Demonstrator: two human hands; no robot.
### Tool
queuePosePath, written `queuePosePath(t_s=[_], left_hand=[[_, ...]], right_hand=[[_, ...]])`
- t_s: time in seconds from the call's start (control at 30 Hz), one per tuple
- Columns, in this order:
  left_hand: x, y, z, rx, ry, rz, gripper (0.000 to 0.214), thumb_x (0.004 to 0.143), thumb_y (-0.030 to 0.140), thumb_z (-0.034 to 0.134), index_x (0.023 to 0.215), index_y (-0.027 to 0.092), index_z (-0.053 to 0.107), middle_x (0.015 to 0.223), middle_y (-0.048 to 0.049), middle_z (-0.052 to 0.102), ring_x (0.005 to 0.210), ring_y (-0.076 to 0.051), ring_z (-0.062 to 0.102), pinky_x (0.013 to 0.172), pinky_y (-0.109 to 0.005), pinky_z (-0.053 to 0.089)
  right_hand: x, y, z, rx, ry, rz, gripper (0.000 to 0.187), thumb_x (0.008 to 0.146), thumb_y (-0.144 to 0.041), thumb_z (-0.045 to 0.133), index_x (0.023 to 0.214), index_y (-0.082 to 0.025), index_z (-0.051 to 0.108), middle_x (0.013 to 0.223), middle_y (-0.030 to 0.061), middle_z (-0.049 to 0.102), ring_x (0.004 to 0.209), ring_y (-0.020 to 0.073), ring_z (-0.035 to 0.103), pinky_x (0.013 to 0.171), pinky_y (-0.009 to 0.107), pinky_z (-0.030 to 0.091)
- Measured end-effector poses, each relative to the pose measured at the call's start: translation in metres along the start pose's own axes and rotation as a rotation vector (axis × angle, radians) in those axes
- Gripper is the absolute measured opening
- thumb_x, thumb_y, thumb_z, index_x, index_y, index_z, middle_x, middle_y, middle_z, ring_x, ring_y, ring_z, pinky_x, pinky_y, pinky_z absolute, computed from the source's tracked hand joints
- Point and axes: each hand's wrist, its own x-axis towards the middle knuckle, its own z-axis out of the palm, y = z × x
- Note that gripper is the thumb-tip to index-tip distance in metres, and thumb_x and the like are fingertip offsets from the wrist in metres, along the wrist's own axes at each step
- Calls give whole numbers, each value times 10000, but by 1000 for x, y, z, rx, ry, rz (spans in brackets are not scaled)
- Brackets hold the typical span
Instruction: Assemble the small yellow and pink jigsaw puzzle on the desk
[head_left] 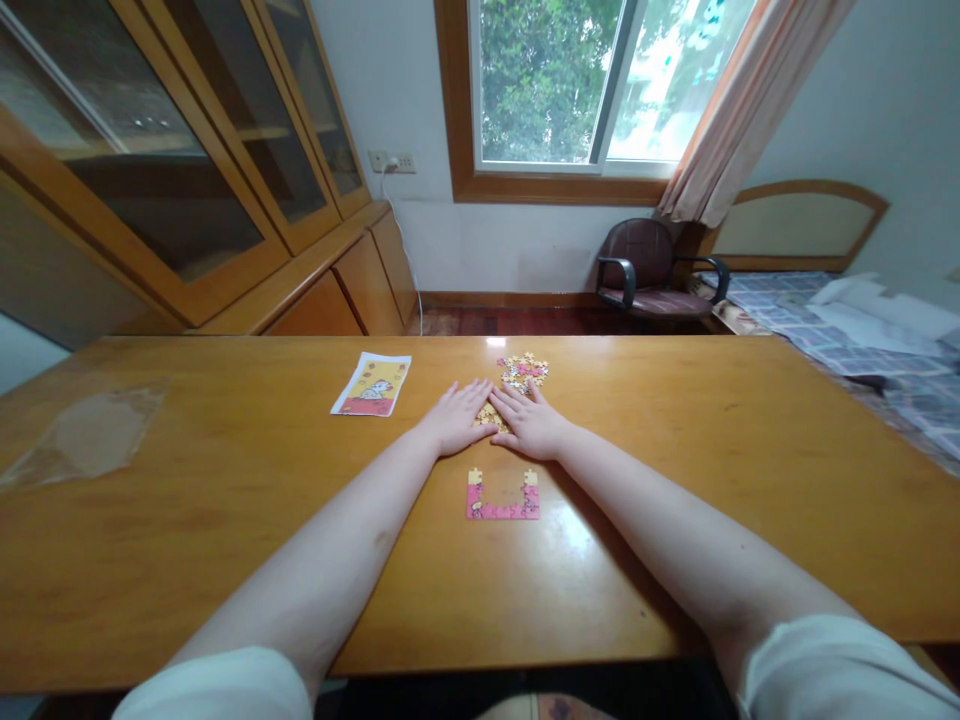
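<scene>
Covering part of a cluster of small yellow jigsaw pieces (491, 414), the left hand (456, 418) and right hand (531, 422) lie palm-down above the glossy brown wooden bench (712, 430). I note the fingers extended and slightly spread, tips converging; whether they pin any piece underneath, I cannot tell. Just beyond the right fingers lies a loose heap of mixed pink, yellow and white pieces (531, 370). On the near side of the fingers, a U-shaped pink-and-yellow joined puzzle section (502, 512) has its bottom and part of both sides assembled. Outstanding, in my judgement: middle and top. Left of the left fingers lies a white-bordered yellow-and-red printed sheet (373, 388).
</scene>
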Motion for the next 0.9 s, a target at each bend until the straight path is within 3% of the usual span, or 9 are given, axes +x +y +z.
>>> queuePosePath(t_s=[0.27,0.37,0.43,0.53,0.63,0.77,0.9], left_hand=[[20,-14,2,-41,75,-94,761,892,548,395,1489,102,245,1549,-164,264,1436,-283,237,1175,-468,141],[20,-16,2,-53,85,-116,757,910,547,354,1506,106,197,1555,-156,253,1436,-269,244,1177,-455,156],[18,-14,-1,-52,86,-123,754,917,559,332,1515,125,178,1564,-143,232,1441,-263,230,1176,-460,162],[13,-7,-6,-10,70,-35,715,903,570,379,1510,224,227,1579,-87,205,1453,-265,192,1178,-500,124],[11,0,-10,41,36,154,640,897,509,447,1486,323,279,1584,-27,192,1461,-248,163,1180,-509,77],[11,4,-9,45,-1,246,553,931,423,424,1466,325,324,1566,-29,243,1453,-231,197,1170,-521,105],[12,0,-5,12,12,271,425,967,374,364,1371,321,486,1493,-10,408,1415,-212,301,1167,-496,162]], right_hand=[[34,-2,3,14,32,56,806,905,-616,394,1505,-100,243,1542,159,252,1442,313,193,1159,566,-35],[33,7,-2,36,92,73,784,907,-618,386,1500,-120,266,1540,147,272,1447,289,187,1170,542,-6],[32,19,-5,28,146,166,698,940,-567,353,1496,-150,283,1548,127,266,1448,266,191,1169,544,-1],[32,39,-8,11,118,300,617,964,-498,335,1499,-195,279,1570,108,207,1451,285,174,1140,613,53],[38,51,-8,-14,24,234,573,974,-472,318,1502,-259,268,1581,67,175,1457,293,145,1132,627,65],[46,56,-9,-52,-61,124,526,984,-402,307,1497,-291,279,1571,38,219,1455,286,154,1137,619,60],[49,63,-11,-55,-41,186,505,989,-356,294,1491,-300,290,1550,41,289,1434,280,230,1124,639,96]])
